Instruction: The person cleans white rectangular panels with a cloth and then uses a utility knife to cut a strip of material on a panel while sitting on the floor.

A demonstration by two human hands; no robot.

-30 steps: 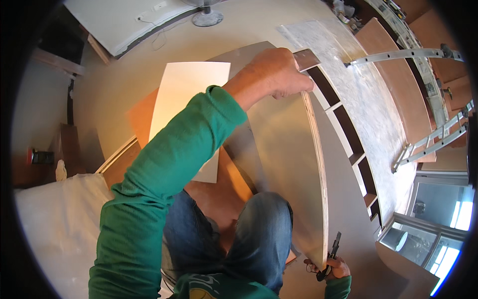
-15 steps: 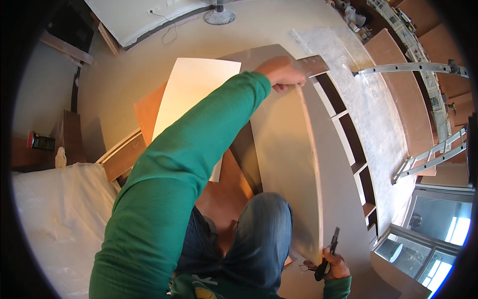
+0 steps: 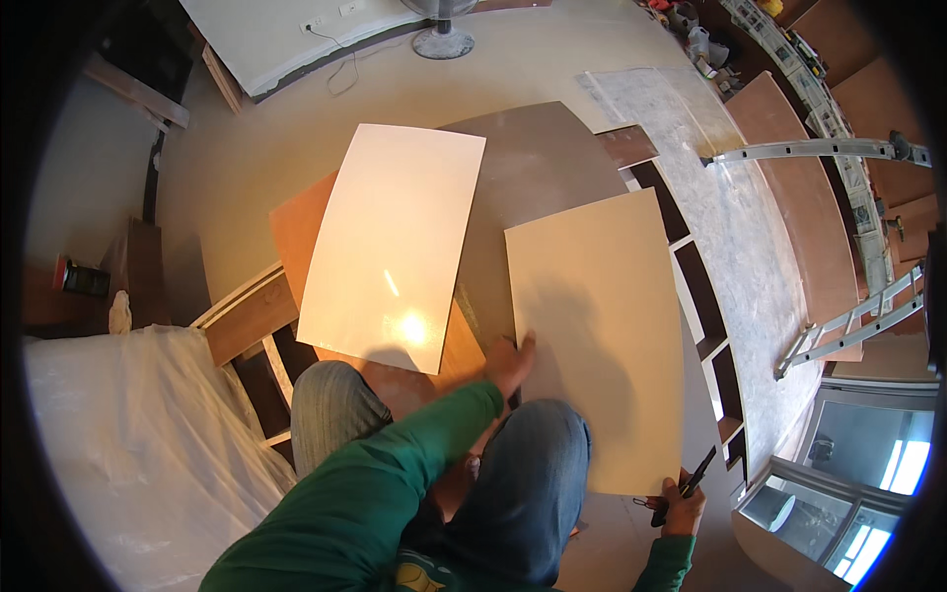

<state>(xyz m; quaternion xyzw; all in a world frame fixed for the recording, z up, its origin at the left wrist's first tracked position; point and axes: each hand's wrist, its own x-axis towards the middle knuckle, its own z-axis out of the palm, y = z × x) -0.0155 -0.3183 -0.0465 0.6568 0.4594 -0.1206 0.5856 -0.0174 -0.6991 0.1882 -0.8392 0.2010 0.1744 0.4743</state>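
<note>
A rectangular beige panel [image 3: 602, 296] lies almost flat in front of me, over a larger grey-brown board [image 3: 533, 158]. At its left edge is my left hand [image 3: 508, 365], fingers apart and fingertips touching the edge. My right hand [image 3: 683, 511] is closed around a black utility knife [image 3: 701, 470] beside the panel's lower right corner, with some fingers against that corner. The knife points up and to the right. To the left, a glossy white panel [image 3: 385, 237] rests on an orange-brown board [image 3: 296, 222], catching a bright light reflection.
My bent knees [image 3: 538, 483] are close to the panel's near side. Dark open shelving [image 3: 715, 340] runs along the right of the boards. Metal ladder legs [image 3: 848, 321] stand farther right. A plastic-covered block [image 3: 138, 424] is at lower left, and a fan base [image 3: 443, 43] stands far back.
The beige panel has gone from tilted on edge to nearly flat. My left hand has come from its far corner to its left edge. The right hand keeps the knife at the near corner.
</note>
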